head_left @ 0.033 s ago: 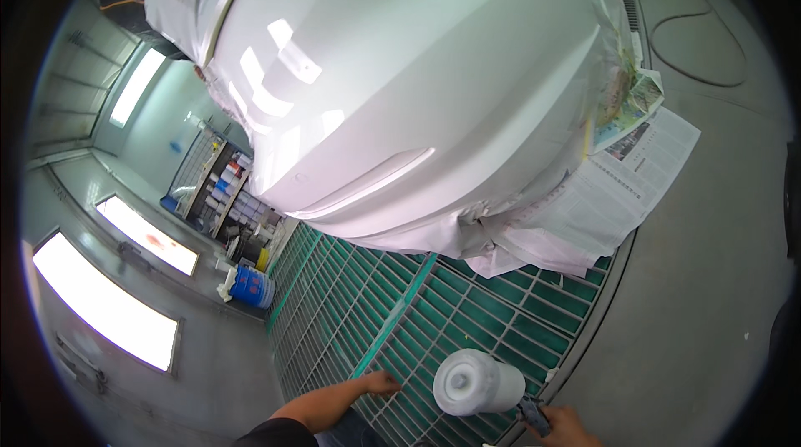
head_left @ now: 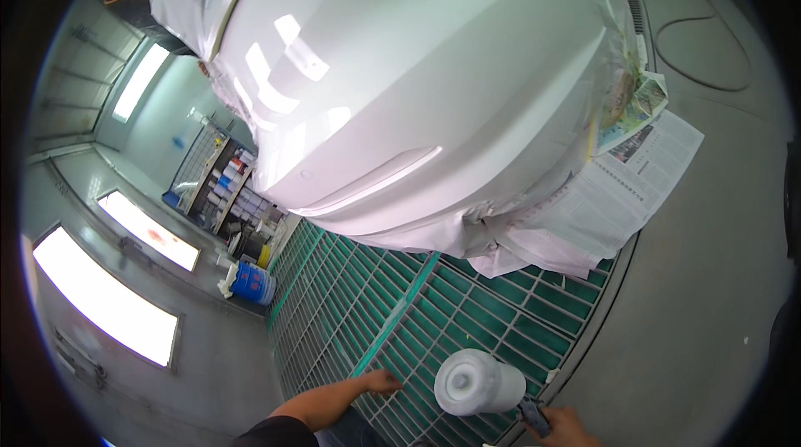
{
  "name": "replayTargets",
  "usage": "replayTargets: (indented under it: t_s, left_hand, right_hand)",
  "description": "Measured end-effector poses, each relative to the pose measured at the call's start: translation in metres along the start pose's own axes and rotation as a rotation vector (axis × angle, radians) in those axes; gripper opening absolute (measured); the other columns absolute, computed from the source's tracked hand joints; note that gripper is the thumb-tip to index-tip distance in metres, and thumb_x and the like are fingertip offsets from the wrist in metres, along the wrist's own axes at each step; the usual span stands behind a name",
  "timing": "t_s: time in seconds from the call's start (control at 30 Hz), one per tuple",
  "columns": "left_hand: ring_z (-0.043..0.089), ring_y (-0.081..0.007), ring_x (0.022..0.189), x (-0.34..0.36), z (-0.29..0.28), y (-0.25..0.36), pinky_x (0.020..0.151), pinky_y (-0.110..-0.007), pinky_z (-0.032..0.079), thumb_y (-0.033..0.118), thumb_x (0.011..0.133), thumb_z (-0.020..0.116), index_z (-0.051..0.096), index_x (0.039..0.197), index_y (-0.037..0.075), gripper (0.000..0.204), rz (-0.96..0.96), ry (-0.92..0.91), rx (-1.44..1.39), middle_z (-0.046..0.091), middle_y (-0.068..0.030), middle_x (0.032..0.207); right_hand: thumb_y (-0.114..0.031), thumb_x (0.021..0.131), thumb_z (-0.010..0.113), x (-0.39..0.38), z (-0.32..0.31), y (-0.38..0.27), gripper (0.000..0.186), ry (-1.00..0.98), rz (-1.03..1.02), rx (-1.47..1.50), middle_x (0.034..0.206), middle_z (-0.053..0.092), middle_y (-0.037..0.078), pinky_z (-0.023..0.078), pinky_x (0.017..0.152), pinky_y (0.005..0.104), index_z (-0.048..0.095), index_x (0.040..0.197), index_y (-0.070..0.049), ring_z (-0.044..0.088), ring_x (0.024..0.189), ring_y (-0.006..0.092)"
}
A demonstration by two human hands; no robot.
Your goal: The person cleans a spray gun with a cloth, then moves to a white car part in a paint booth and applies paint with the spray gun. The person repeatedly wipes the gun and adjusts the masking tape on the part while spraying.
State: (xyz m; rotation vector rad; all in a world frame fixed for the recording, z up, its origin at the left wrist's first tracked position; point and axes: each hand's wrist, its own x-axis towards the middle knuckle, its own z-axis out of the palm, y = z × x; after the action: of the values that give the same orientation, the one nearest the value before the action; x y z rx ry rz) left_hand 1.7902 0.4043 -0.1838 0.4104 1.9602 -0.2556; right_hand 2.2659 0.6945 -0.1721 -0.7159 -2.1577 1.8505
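Basically, R hand [head_left: 563, 429] was wrapped round the grip of a spray gun [head_left: 532, 415], fingers closed on it. The gun's white cup [head_left: 492, 387] stuck out just L of that hand, tilted, its round end w/ a small central knob facing the cam. L hand [head_left: 381, 382] was farther L, apart from the gun, above the floor grating [head_left: 406, 301]; its fingers looked curled in, but couldn't tell how tightly, or if it had hold of anything.

Well ahead of both hands was a big glossy white car panel [head_left: 434, 72] w/ bright reflections. Newspaper sheets [head_left: 638, 180] hung along its edge, ahead of & a bit R of R hand. Ahead-L of L hand stood a blue bucket [head_left: 250, 283], w/ a shelf of cans [head_left: 224, 184] beyond. Grey floor [head_left: 692, 322] ran R of R hand, w/ a thin looped hose [head_left: 699, 84] on it, far ahead.
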Motion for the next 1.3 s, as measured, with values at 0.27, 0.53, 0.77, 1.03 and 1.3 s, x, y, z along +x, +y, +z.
replayTargets:
  t_s: [0.27,0.53,0.77,1.03,1.3]
  left_hand:
    - [0.067,-0.0187,0.079,-0.011,0.007,-0.005,0.067,-0.038,0.056,0.049,0.092,0.062,0.069,0.116,0.01,0.046,0.109,0.08,-0.034,0.071,-0.0078,0.093]
    - [0.066,-0.0157,0.075,-0.047,0.003,0.001,0.061,-0.033,0.053,0.045,0.092,0.064,0.069,0.111,0.009,0.041,0.201,0.097,-0.126,0.07,-0.0065,0.087]
    - [0.065,-0.0144,0.071,-0.048,-0.001,0.0,0.061,-0.031,0.053,0.044,0.091,0.065,0.069,0.108,0.009,0.04,0.175,0.1,-0.082,0.07,-0.0046,0.082]
    - [0.065,-0.0141,0.071,-0.025,-0.002,-0.018,0.064,-0.029,0.055,0.046,0.087,0.067,0.068,0.117,0.011,0.046,0.04,-0.005,-0.106,0.071,-0.0046,0.085]
    - [0.065,-0.0131,0.069,-0.023,-0.003,0.017,0.062,-0.027,0.056,0.043,0.087,0.068,0.069,0.111,0.01,0.041,-0.016,0.027,-0.042,0.07,-0.0043,0.085]
  right_hand:
    - [-0.012,0.076,0.067,0.002,0.015,-0.001,0.027,-0.034,0.017,0.077,0.08,0.065,0.022,0.049,0.064,0.0422,0.068,0.102,-0.006,0.066,0.073,0.0345]
    - [-0.008,0.072,0.064,0.005,0.029,-0.011,0.034,-0.095,0.094,0.073,0.082,0.066,0.023,0.049,0.067,0.0424,0.067,0.105,-0.003,0.065,0.075,0.0362]
    - [-0.008,0.072,0.063,0.007,0.037,-0.021,0.036,-0.142,0.105,0.065,0.092,0.067,0.025,0.049,0.073,0.0443,0.066,0.108,-0.002,0.065,0.085,0.0375]
    - [-0.013,0.076,0.063,0.012,0.05,0.007,0.03,-0.14,0.018,0.052,0.086,0.066,0.023,0.049,0.069,0.0433,0.065,0.103,-0.002,0.063,0.076,0.0327]
    - [-0.041,0.085,0.067,0.018,0.048,0.047,0.032,-0.181,-0.108,-0.063,0.075,0.068,0.012,0.052,0.058,0.0406,0.071,0.107,-0.019,0.065,0.061,0.032]
